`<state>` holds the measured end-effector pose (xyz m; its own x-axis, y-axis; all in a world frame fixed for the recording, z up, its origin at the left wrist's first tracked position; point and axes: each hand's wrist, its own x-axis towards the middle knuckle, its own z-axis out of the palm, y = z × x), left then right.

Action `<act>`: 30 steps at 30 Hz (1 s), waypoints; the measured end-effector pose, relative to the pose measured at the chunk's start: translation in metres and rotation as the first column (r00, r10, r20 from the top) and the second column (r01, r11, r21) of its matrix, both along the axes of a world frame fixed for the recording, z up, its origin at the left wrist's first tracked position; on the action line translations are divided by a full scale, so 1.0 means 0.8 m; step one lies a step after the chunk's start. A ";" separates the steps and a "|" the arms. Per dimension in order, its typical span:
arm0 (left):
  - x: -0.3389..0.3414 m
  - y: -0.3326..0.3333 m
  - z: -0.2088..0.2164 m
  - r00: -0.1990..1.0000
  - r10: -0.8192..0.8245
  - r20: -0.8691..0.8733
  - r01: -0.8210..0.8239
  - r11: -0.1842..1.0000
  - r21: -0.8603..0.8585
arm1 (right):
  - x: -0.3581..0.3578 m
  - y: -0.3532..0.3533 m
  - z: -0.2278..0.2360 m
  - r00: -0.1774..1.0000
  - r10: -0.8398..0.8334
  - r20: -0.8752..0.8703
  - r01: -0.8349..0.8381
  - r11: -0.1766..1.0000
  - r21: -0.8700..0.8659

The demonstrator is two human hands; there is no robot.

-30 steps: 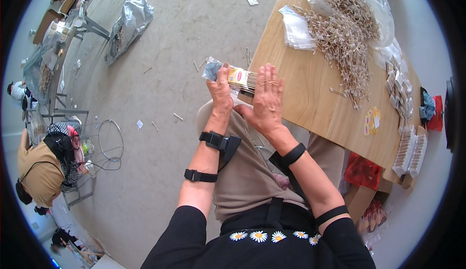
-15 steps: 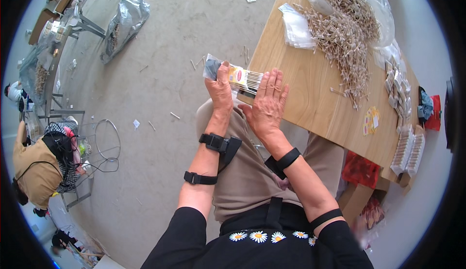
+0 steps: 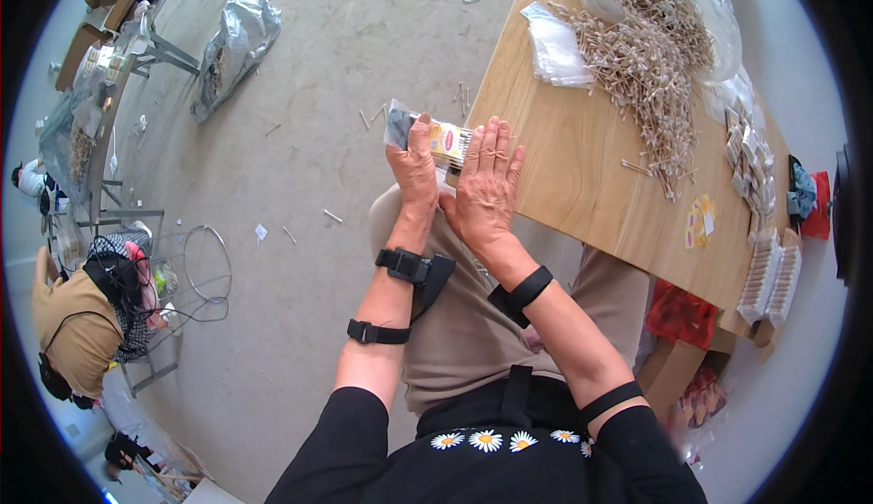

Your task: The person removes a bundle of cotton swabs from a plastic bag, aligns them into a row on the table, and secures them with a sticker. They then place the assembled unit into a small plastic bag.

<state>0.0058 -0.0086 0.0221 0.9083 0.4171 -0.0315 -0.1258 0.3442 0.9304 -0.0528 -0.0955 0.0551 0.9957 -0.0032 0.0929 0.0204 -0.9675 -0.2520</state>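
My left hand (image 3: 416,175) is closed around a small clear packet of cotton swabs (image 3: 447,139) with a yellow and white card label, at the table's near left corner. Its thumb lies across the packet, and a dark patch shows at the packet's left end. Against the right end rests my right hand (image 3: 486,193), palm flat and fingers stretched out, covering the ends of the swabs. Beyond it on the wooden table (image 3: 564,159) lies a large heap of loose cotton swabs (image 3: 646,77), partly inside a clear plastic bag (image 3: 723,27).
Flat clear bags (image 3: 556,49) lie left of the heap. Yellow cards (image 3: 700,222) and filled packets (image 3: 768,277) line the table's right side. Stray swabs (image 3: 333,217) and a grey plastic bag (image 3: 235,49) lie on the floor. A person in tan (image 3: 80,331) is at far left.
My right hand has moved left against the packet, and less of the swabs' length shows between my hands. My left hand keeps its hold almost in place.
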 end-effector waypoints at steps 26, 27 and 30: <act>0.017 0.023 -0.009 0.993 -0.051 -0.105 0.001 0.901 -0.433 | 0.001 -0.010 0.002 0.996 -0.064 -0.066 0.060 0.997 -0.058; 0.017 0.022 -0.008 0.993 -0.057 -0.099 0.010 0.907 -0.420 | 0.002 -0.008 0.002 0.996 -0.064 -0.067 0.061 0.997 -0.057; 0.014 0.020 -0.007 0.995 -0.055 -0.085 0.018 0.920 -0.393 | 0.004 -0.006 0.002 0.996 -0.042 -0.075 0.038 0.997 -0.065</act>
